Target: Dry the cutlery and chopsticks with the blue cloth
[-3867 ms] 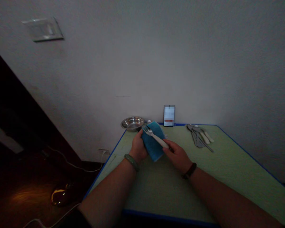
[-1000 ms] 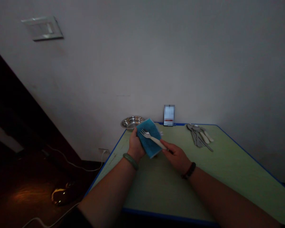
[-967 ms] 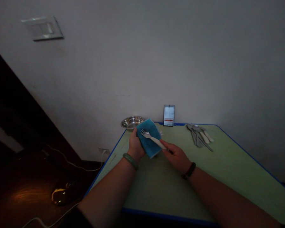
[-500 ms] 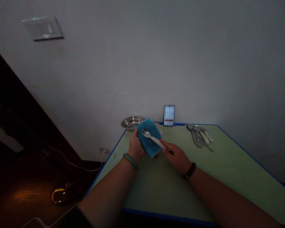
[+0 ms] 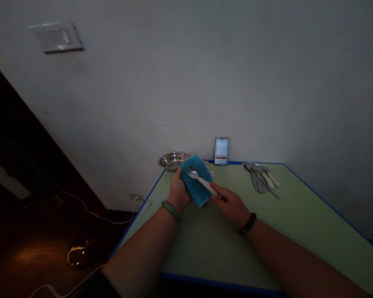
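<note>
Fork (image 5: 199, 178), long axis diagonal, tines pointing away left over blue cloth (image 5: 196, 193), which left hand (image 5: 179, 192) cups from beneath; right hand (image 5: 231, 205), nearer the handle, pinches its end.

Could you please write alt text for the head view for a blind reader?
A person's left hand holds a blue cloth under a white-handled fork gripped by the right hand, over a green table. A steel bowl and cutlery lie farther off.
</note>
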`<control>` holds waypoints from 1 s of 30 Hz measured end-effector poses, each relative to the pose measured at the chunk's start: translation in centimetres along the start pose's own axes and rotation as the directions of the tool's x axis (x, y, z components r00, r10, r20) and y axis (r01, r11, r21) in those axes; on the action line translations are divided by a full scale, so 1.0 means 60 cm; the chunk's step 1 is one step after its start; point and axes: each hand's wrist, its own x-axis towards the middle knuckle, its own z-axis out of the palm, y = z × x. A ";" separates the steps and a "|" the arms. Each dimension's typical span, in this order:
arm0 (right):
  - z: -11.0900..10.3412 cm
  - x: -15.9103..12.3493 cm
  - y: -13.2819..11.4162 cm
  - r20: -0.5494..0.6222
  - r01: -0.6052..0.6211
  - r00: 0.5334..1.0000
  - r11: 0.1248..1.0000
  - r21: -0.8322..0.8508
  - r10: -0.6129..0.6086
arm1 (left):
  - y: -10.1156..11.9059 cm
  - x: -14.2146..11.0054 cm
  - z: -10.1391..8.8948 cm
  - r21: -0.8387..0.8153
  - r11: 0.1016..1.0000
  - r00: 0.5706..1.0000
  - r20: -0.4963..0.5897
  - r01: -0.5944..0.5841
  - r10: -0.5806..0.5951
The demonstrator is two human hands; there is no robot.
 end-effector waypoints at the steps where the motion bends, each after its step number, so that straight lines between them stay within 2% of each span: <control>1: 0.000 0.000 0.000 0.000 0.003 1.000 1.000 -0.005 -0.003 | 0.001 0.001 -0.001 -0.009 1.000 1.000 -0.008 -0.014 0.014; 9: 0.002 0.001 0.002 0.015 0.005 1.000 1.000 -0.014 -0.005 | 0.003 0.004 -0.002 -0.044 0.997 0.996 -0.064 -0.065 0.062; 22: 0.000 0.002 -0.006 0.036 -0.042 0.998 0.999 -0.001 0.042 | -0.002 -0.006 0.003 0.019 0.998 0.998 0.027 0.061 -0.061; 30: 0.001 0.000 -0.003 0.021 -0.036 0.999 0.999 0.012 0.036 | 0.002 -0.002 0.002 -0.014 1.000 0.999 -0.025 -0.021 0.020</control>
